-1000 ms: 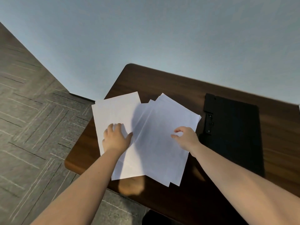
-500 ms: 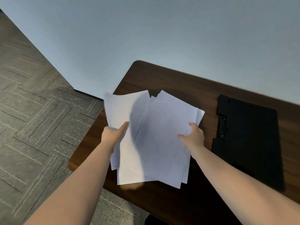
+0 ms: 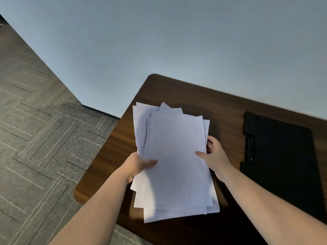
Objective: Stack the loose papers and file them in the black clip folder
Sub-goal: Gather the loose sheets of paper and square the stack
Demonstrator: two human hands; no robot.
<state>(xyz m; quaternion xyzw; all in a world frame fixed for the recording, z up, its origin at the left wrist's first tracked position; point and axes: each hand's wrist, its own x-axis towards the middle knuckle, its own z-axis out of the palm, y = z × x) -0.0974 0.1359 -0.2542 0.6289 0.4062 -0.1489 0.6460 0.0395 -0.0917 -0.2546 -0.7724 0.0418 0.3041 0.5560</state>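
Where papers (image 3: 175, 156) overlap, fingers (image 3: 211, 142) hidden

Bare table (image 3: 224, 110) between papers (image 3: 175, 156) and black clip folder (image 3: 283, 156).

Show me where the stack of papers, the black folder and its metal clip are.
Stack of papers (image 3: 175, 156), head view: middle of the top sheet.
Black folder (image 3: 286, 156), head view: flat cover, right of the clip.
Metal clip (image 3: 252, 149), head view: middle of the clip bar near the folder's left edge.
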